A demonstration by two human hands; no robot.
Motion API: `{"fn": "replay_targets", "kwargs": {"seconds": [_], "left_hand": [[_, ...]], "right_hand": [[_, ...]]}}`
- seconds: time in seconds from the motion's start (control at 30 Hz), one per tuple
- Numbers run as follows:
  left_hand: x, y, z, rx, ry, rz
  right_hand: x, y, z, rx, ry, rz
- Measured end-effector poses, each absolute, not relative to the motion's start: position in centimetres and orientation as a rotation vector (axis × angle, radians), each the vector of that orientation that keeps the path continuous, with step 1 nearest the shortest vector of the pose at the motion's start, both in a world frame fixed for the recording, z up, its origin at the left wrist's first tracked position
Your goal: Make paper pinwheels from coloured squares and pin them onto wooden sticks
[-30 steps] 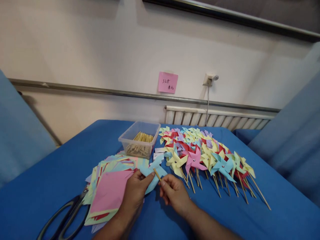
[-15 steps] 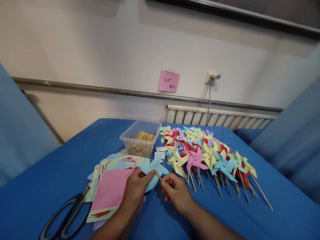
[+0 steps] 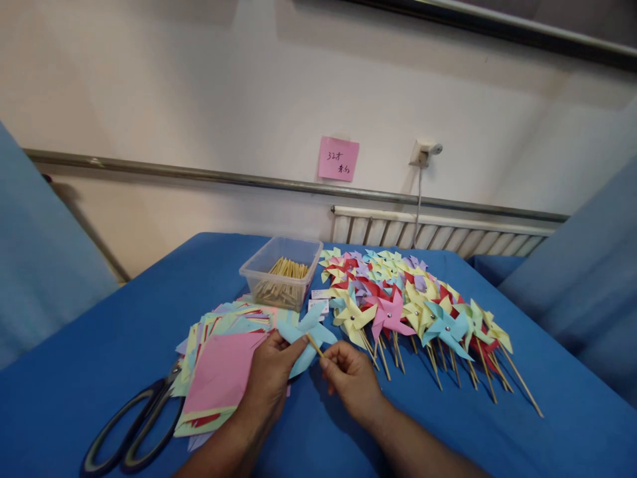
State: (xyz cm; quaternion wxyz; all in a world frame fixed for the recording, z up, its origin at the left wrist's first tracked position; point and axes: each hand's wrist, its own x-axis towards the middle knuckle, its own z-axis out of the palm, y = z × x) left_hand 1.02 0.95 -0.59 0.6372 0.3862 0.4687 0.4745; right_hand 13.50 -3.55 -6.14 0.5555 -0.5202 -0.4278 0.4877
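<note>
Head view: left hand [image 3: 271, 368], fingers clamped on pale-blue paper pinwheel [image 3: 307, 325], held above near middle of bench [image 3: 557, 385]. Right hand [image 3: 351, 382], fingers pinched on near end of wooden stick [image 3: 314, 345]; stick's far end at pinwheel. Left: paper stack [image 3: 223, 372], scissors [image 3: 160, 393] beside it. Far: clear tub [image 3: 253, 275] of sticks. Right: mounted pinwheels [image 3: 389, 315], multicoloured, bunched together.

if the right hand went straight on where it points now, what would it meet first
Past the stick in its grip, the right hand would probably meet the blue pinwheel first, or the left hand's thumb; depth is unclear.
</note>
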Motion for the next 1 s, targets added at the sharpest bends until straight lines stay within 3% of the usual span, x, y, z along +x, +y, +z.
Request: {"fn": "replay_targets", "kwargs": {"seconds": [1.0], "left_hand": [[1.13, 0.57, -0.09, 0.914, 1.123, 1.088]], "right_hand": [[13.75, -3.73, -6.28, -1.381, -1.137, 0.995]]}}
